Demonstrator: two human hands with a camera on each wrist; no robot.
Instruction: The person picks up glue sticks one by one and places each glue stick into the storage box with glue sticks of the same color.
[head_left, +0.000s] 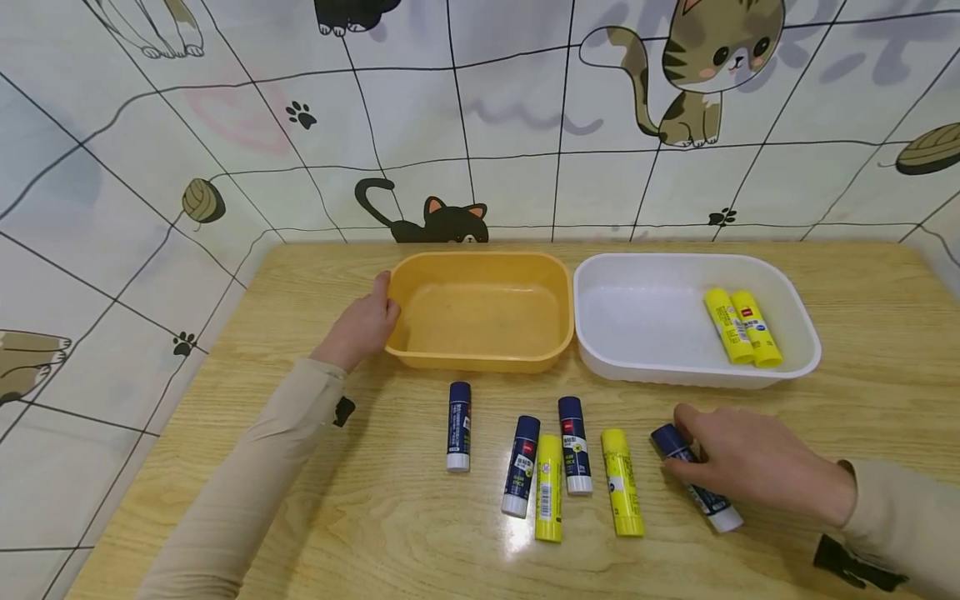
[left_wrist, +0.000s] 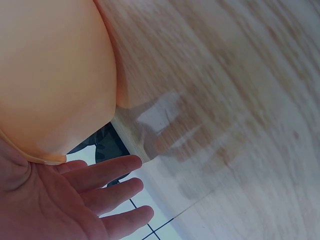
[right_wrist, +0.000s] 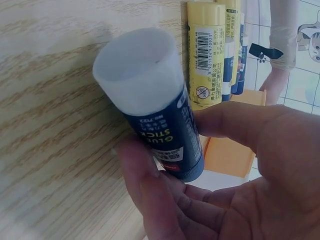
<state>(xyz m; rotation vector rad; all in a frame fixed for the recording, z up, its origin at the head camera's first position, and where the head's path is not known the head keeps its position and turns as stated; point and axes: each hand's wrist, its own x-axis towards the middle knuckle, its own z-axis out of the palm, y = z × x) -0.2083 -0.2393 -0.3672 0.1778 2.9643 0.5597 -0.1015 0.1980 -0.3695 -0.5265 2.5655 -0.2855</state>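
Observation:
In the head view my left hand holds the left rim of a yellow-orange plastic basin. The left wrist view shows the basin's rim at the base of that hand, its other fingers loosely extended. Low on the right, my right hand pinches a navy glue stick between thumb and fingers. Seen from the right wrist, this glue stick is tilted, its white end towards the camera. Navy glue sticks and yellow glue sticks lie between the hands.
A white plastic basin stands to the right of the orange one, close against it. Two yellow glue sticks lie in its right end. The wooden table backs onto a cat-patterned wall covering.

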